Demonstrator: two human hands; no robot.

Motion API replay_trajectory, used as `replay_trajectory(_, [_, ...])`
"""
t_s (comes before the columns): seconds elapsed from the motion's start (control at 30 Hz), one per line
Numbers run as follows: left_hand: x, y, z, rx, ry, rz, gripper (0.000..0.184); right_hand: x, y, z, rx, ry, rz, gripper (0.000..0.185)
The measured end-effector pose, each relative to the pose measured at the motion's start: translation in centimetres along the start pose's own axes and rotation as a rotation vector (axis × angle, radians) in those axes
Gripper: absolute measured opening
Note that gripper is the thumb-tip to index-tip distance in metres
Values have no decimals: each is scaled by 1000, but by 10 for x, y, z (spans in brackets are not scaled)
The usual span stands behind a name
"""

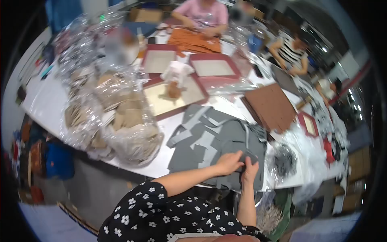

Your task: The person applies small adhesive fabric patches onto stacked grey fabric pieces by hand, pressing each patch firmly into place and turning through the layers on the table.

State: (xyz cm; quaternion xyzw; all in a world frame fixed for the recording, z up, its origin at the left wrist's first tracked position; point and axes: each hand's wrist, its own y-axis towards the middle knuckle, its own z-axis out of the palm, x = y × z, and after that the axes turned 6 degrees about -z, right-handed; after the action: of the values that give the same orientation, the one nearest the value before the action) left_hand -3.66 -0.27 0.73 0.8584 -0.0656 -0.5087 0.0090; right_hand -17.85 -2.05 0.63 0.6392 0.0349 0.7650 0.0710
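In front of me a spread of grey cut pieces (189, 151), which look like fabric or thin leather, covers the near part of the table. Some show a lighter grey side, and narrow strips lie on top. My right hand (250, 171) is closed on a small dark grey piece (252, 156) above the pile's right side. From the left, my left hand (230, 163) meets it, thumb and fingers bent together at the piece's left edge. How firmly the left fingers grip is hard to see.
Clear plastic bags of beige pieces (129, 115) fill the left. Maroon-rimmed trays (203, 97) stand beyond, one holding a brown object (174, 90). A brown stack (272, 107) and a bag of dark material (283, 159) lie right. A co-worker in pink (205, 14) handles orange pieces (193, 40).
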Motion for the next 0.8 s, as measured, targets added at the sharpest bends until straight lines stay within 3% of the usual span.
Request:
replay_trajectory(0.17, [0, -1, 0, 5, 24, 65, 36, 34, 6, -15, 334, -451, -91, 18])
replay_trajectory(0.23, [3, 2, 4, -41, -2, 110, 34, 42, 4, -7, 281, -746, -411, 22])
replay_trajectory(0.3, [2, 4, 4, -25, 25, 88, 29, 44, -3, 3, 191, -850, -621, 24])
replay_trajectory(0.37, [-4, 4, 1, 1, -28, 100, 25, 47, -7, 8, 75, -792, -660, 19])
replay_trajectory(0.43, [-25, 3, -10, 21, 27, 89, 21, 47, -7, 11, -39, -643, -596, 17])
replay_trajectory(0.53, [-69, -5, -20, -119, 22, 355, 16, 57, 3, 30, -301, 417, -178, 18])
replay_trajectory(0.63, [-90, -11, -27, -117, 97, 468, 11, 61, 21, 17, -490, 1108, 553, 22])
replay_trajectory(0.67, [-84, -15, -26, -100, 95, 512, 12, 41, 35, -15, -272, 1348, 538, 27])
replay_trajectory(0.7, [-83, -21, -21, -122, 12, 489, 12, 40, 53, -29, -436, 1473, 504, 25])
replay_trajectory(0.77, [-82, -28, -16, -180, -145, 433, 13, 60, 58, -41, -608, 1249, 353, 23])
replay_trajectory(0.8, [-83, -32, -18, -101, -346, 84, 15, 57, 51, -43, -485, 944, 244, 24])
